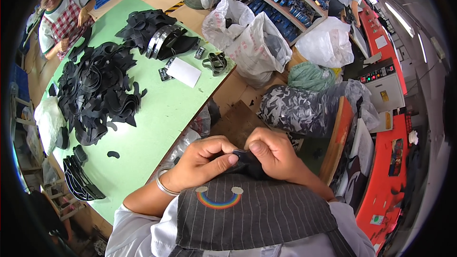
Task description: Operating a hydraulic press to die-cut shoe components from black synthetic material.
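Close to my chest, both hands pinch one black piece of flexible material (248,165). My left hand (202,162) is closed on its left side, thumb and bent forefinger pressed together. From the right, my right hand (276,154) grips the upper edge with a curled fist and the thumb on top. The two hands are a short gap apart. Much of the piece is hidden behind my fingers, so its full shape cannot be made out. Just below it lies the bib of my dark striped apron (257,214).
To the left, a green table (157,114) carries a heap of black cut pieces (95,90), a white card (183,72) and black strips (83,178). White sacks (262,43) stand ahead. A red machine (381,185) runs along the right. Across the table is a person (66,19).
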Motion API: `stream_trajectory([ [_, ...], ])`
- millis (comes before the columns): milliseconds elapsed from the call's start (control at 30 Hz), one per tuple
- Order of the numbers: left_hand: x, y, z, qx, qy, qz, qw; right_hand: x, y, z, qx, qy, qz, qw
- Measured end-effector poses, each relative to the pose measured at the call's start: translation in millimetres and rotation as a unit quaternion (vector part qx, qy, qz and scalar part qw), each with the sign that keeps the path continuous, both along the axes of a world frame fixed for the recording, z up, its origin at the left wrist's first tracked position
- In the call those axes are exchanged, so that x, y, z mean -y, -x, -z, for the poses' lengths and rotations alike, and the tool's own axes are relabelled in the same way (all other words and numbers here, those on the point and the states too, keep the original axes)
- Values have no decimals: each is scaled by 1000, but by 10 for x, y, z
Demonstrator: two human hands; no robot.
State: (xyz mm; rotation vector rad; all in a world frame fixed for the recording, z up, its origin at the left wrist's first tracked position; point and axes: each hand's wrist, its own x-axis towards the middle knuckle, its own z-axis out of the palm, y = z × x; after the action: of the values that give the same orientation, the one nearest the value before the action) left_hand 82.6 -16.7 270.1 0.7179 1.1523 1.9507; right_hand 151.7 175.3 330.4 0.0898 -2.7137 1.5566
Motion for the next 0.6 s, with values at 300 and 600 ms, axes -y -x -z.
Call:
stream_trajectory([
  [300, -16, -37, -16, 38, 26, 21, 999, 46, 185, -172, -55, -120, -96, 987],
  [600, -2, -79, 135, 176, 15, 21, 984, 142, 86, -135, 162, 49, 8, 985],
])
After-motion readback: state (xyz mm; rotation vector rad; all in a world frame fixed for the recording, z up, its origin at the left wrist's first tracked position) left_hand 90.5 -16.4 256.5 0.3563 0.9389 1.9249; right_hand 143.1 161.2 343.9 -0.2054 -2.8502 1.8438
